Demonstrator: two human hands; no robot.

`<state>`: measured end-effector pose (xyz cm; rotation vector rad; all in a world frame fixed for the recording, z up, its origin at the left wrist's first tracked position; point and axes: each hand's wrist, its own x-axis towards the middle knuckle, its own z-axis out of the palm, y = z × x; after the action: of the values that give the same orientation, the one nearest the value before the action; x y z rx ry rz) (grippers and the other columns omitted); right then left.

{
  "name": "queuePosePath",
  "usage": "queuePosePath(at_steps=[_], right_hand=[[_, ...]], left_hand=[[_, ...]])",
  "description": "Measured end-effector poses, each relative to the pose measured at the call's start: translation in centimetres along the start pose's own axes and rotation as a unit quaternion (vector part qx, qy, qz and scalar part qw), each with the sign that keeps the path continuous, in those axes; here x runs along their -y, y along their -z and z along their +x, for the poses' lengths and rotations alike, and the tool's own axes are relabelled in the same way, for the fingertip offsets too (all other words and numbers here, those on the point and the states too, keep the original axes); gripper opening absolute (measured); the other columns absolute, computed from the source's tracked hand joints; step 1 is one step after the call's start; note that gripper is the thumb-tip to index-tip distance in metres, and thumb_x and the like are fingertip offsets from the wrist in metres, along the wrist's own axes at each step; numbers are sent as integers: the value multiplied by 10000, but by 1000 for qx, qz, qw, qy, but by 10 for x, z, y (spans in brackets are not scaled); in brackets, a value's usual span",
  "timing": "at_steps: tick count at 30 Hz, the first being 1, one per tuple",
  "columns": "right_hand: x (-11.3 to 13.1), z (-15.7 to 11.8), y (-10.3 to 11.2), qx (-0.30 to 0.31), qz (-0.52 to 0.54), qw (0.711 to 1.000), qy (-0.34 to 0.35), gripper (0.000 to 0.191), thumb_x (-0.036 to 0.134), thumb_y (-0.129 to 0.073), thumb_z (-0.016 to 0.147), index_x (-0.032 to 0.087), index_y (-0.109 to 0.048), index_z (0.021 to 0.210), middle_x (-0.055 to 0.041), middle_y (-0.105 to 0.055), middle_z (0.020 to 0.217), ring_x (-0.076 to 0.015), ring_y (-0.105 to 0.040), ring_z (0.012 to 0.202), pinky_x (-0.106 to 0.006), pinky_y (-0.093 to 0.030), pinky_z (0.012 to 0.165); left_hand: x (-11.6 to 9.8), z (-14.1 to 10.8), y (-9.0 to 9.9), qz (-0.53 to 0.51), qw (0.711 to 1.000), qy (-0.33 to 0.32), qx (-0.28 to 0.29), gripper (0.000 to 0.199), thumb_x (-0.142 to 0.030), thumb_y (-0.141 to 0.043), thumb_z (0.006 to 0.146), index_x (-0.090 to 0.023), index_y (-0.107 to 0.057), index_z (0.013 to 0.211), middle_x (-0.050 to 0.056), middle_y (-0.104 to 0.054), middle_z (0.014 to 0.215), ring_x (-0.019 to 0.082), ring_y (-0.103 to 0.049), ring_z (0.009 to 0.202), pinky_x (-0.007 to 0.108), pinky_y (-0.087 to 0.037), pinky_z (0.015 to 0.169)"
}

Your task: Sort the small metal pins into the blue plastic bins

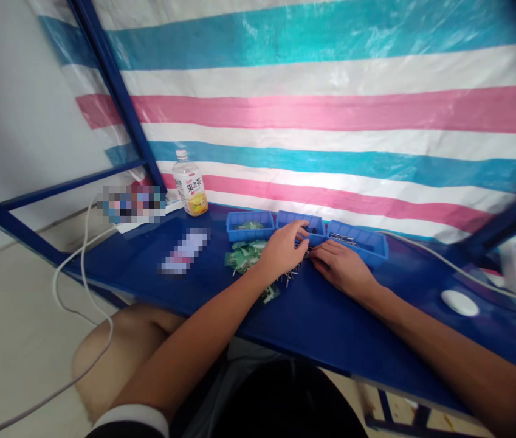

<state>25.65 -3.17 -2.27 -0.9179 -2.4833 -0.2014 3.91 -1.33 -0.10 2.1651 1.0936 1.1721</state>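
My left hand (284,248) is over the heap of small parts, at the front edge of the middle blue tray (301,218). Its fingers curve forward, and a gap shows between thumb and forefinger. Just right of it, my right hand (340,266) rests low with bent fingers, the tips together beside thin metal pins (288,277). Whatever those tips hold is too small to make out. Green flat pieces (245,255) lie heaped left of my left wrist. The left blue tray (249,232) holds greenish pieces; dark metal pins lie in the right blue tray (369,244).
A labelled drink bottle (191,188) stands at the back left of the blue table (212,280). Near it lie two blurred-out items. White cables (85,243) hang at the left. A white oval object (459,303) sits at the right, and striped sheeting (312,115) hangs behind.
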Motion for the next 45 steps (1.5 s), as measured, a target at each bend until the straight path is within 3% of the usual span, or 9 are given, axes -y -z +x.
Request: queuePosePath(at_steps=[6,12,18,27,32,35,36,38,45], right_hand=[[-3,-2,2,-66,59,995,-53,172,213,-595,1038,241,-741,1124,-83,-788,1071,-273,-726,969,-441,-601,885],[2,-2,5,-141,93,978,-123,98,280,-644,1031,253,-727,1074,-51,-767,997,-240,-730,878,-388,-600,796],[8,-1,6,-160,125,969,-142,84,289,-667,1012,251,-724,1060,-47,-768,1001,-219,-733,819,-379,-610,766],[17,-5,6,-154,229,943,-186,195,321,-701,995,264,-719,1181,-61,-792,1154,-225,-792,880,-361,-650,743],[16,-2,11,-184,149,960,-153,163,323,-678,1011,259,-720,1155,-71,-761,1110,-210,-719,797,-403,-619,763],[13,-2,12,-193,115,966,-130,175,318,-678,1011,260,-722,1170,-88,-753,1156,-246,-718,901,-447,-613,835],[12,-2,12,-190,109,968,-125,180,318,-676,1012,261,-722,1176,-93,-753,1160,-264,-719,954,-458,-612,850],[11,-2,11,-181,102,971,-122,188,317,-665,1015,265,-720,1187,-99,-757,1155,-294,-714,1042,-479,-613,871],[11,0,12,-180,80,975,-104,156,279,-650,1009,266,-726,1145,-108,-759,1167,-321,-693,1123,-552,-577,986]], left_hand=[[1,0,1,13,1000,-16,3,337,-189,-626,986,-181,-691,1317,92,-787,1192,213,-754,1033,372,-615,973],[0,-3,2,45,997,-16,58,321,-237,-599,1015,-214,-785,1276,57,-841,1013,207,-768,825,370,-616,896],[-3,-2,1,-11,997,-29,71,347,-172,-576,999,-240,-824,1232,44,-829,1199,222,-789,1071,364,-617,991],[-3,1,3,-110,993,38,16,189,-140,-695,932,-182,-797,1086,73,-839,1089,209,-807,976,359,-652,933],[2,0,1,-105,993,52,16,88,-162,-770,905,-181,-705,962,52,-809,985,181,-795,841,300,-627,777],[1,0,1,-103,993,56,6,170,-147,-810,868,-177,-669,958,62,-799,1051,166,-788,816,280,-611,739],[0,0,2,-96,993,61,12,174,-157,-817,867,-181,-669,955,48,-799,972,170,-784,803,280,-606,728],[-3,0,5,-84,995,55,25,154,-188,-820,881,-188,-686,958,37,-796,893,179,-781,828,294,-611,764],[-6,1,7,-69,995,34,62,168,-128,-747,905,-198,-750,1058,52,-839,1030,192,-791,934,342,-620,906]])
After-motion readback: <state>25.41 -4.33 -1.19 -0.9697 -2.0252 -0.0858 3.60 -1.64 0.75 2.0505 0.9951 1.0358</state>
